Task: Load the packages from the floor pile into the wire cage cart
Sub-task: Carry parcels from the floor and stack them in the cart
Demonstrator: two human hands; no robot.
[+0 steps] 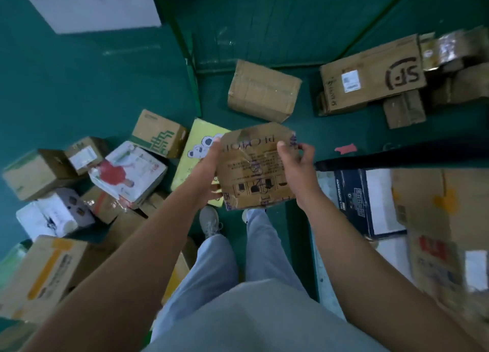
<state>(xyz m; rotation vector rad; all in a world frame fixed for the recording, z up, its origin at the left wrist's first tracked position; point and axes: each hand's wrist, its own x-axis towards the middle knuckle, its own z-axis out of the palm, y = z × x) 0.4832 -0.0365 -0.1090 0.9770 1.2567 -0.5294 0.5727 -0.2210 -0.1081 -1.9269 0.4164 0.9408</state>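
Observation:
I hold a small brown cardboard box [254, 166] with dark print and tape in front of me, above my feet. My left hand [207, 170] grips its left side and my right hand [296, 163] grips its right side, thumb on top. The floor pile [87, 182] of mixed packages lies to my left: brown boxes, white packs, a yellow box with bear pictures [195, 150]. The cart's dark top rail [397, 157] runs at the right, with cardboard boxes [436, 219] stacked below it.
A green frame post [191, 68] stands ahead on the green floor. Beyond it lie a brown box [263, 90] and an "SF" carton [370, 76] among smaller boxes. A grey-white block [92, 4] sits top left. My shoes [210, 222] stand beside the pile.

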